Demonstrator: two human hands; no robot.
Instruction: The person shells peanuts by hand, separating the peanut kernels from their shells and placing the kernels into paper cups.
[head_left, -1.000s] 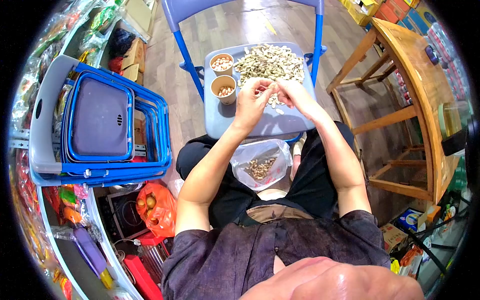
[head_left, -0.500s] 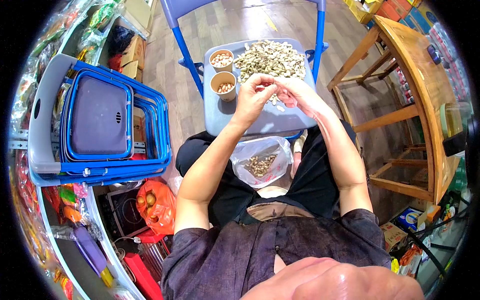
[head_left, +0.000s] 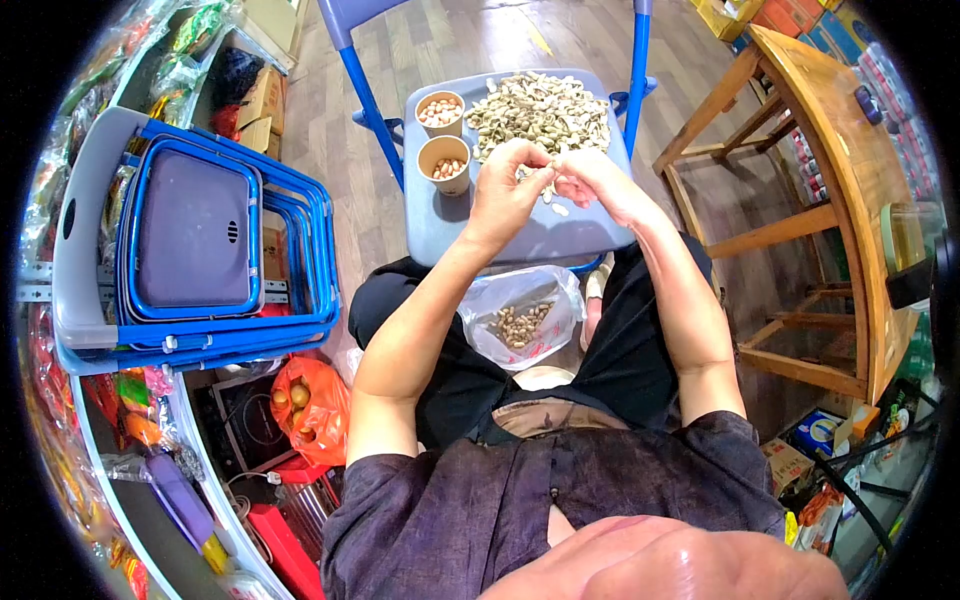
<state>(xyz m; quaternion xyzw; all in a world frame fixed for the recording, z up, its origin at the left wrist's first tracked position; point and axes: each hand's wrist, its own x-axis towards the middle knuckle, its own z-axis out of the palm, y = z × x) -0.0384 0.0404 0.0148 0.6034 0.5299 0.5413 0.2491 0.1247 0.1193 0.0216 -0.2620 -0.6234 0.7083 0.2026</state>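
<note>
Above the front part of a grey-blue folding chair seat [head_left: 440, 230], my two hands meet at the fingertips. My left hand [head_left: 512, 190] is closed in a pinch, and my right hand [head_left: 597, 185] is closed against it from the other side. Between them is a small pale peanut, mostly hidden by the fingers. Just beyond lies a heap of peanut shells [head_left: 540, 112], with a few loose pieces under my hands. To the left stand two paper cups, the far cup [head_left: 440, 128] and the near cup [head_left: 445, 185], both containing shelled peanuts [head_left: 447, 168].
A clear plastic bag [head_left: 480, 300] with unshelled peanuts [head_left: 523, 323] hangs open between my knees. Folded blue chairs [head_left: 200, 230] lean at the left, beside packed shelves. An orange bag [head_left: 325, 425] is below them. A wooden table [head_left: 850, 250] stands at the right.
Both hands stay over the seat with fingertips together. My fingers have shifted slightly, and the view has tilted a little, so the seat and cups appear higher.
</note>
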